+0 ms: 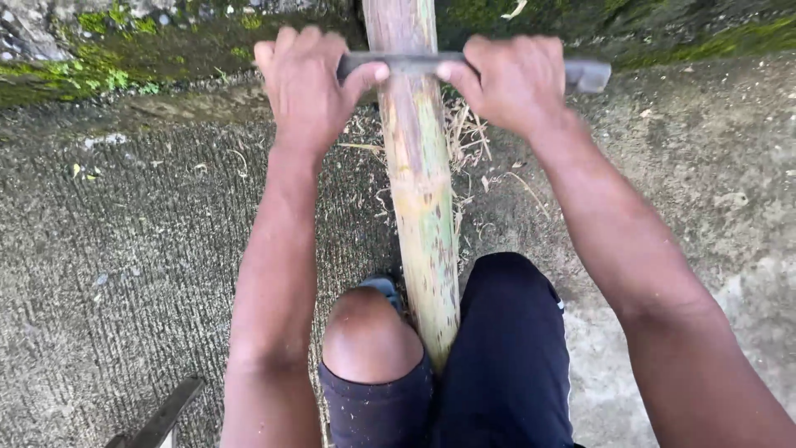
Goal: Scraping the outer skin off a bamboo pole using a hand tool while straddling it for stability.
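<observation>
A long bamboo pole [421, 191], pale tan with green patches, runs from between my knees away toward the top of the view. A dark grey flat blade [419, 63] lies crosswise on the pole near its far part. My left hand [305, 87] grips the blade's left end, thumb pressed along it. My right hand [510, 81] grips the other side, and the blade's end [587, 75] sticks out past it. My bare knee and dark shorts clamp the pole's near end.
Rough grey concrete ground [124, 249] lies all around. Thin bamboo shavings [468, 145] are scattered beside the pole. A mossy stone edge [108, 58] runs along the top. A dark flat bar [166, 415] lies at the bottom left.
</observation>
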